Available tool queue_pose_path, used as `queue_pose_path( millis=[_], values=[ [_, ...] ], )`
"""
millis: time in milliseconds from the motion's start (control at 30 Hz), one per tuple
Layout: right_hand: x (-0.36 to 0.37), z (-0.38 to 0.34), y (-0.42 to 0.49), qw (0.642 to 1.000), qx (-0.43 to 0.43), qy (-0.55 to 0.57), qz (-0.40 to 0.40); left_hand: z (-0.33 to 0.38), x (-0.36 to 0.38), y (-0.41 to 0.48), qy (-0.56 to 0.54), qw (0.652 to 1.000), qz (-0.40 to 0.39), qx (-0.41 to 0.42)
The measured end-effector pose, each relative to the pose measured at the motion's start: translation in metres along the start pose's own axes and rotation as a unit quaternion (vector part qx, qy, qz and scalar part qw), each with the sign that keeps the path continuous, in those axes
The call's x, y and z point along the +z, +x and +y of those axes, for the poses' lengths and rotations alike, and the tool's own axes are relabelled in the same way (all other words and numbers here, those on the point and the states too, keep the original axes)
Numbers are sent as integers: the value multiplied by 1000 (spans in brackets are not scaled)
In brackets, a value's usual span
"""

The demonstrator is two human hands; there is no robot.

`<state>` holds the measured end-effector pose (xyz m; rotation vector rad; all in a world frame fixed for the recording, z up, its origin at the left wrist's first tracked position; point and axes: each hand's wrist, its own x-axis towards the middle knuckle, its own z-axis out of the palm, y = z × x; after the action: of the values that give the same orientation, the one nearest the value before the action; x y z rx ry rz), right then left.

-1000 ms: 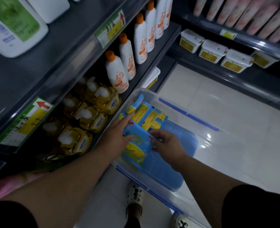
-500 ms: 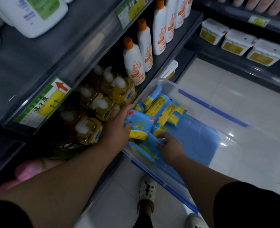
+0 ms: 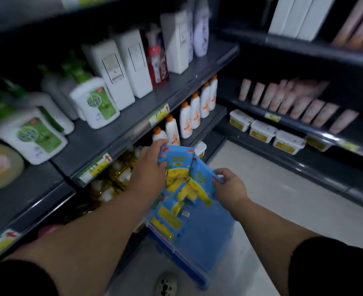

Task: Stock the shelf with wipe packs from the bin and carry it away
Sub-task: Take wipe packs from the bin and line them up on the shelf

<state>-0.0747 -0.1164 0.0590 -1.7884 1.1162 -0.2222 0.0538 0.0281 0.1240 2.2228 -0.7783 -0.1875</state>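
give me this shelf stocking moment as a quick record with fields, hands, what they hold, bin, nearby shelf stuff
left hand: closed on a blue and yellow wipe pack, lifted above the bin
right hand: closed on another blue and yellow wipe pack
bin: clear plastic with blue base, on the floor, more blue and yellow packs inside
shelf level beside left hand: white bottles with orange caps
shelf above: white and green soap dispensers, tall white cartons
far shelving: white tubs with yellow labels, pink tubes
image: motion blurred

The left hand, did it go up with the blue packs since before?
Yes. The left hand has lifted its wipe pack out of the bin, up towards the orange-capped bottles.
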Motion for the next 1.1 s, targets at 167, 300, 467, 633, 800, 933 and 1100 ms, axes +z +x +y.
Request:
queue_pose_path(
  millis=[167, 300, 467, 633, 800, 933, 1100],
  values=[
    [-78, -90, -40, 996, -80, 23, 11, 89, -73, -17, -8, 996, 74, 51],
    [-116, -160, -75, 986, -160, 38, 20, 135, -142, -29, 2, 989, 135, 68],
    [-120, -246, -120, 967, -248, 61, 9, 162, -233, -50, -3, 972, 212, 96],
    [-92, -333, -168, 940, -338, 53, -8, 148, -331, -75, 6, 950, 298, 98],
    [-37, -414, -210, 915, -395, 70, -47, 105, -423, -99, -47, 929, 361, 68],
    [8, -465, -226, 897, -439, 37, -28, 65, -475, -106, -56, 916, 395, 37],
    [49, -502, -228, 895, -444, 45, -17, 16, -499, -103, -58, 928, 368, -22]
  ],
)
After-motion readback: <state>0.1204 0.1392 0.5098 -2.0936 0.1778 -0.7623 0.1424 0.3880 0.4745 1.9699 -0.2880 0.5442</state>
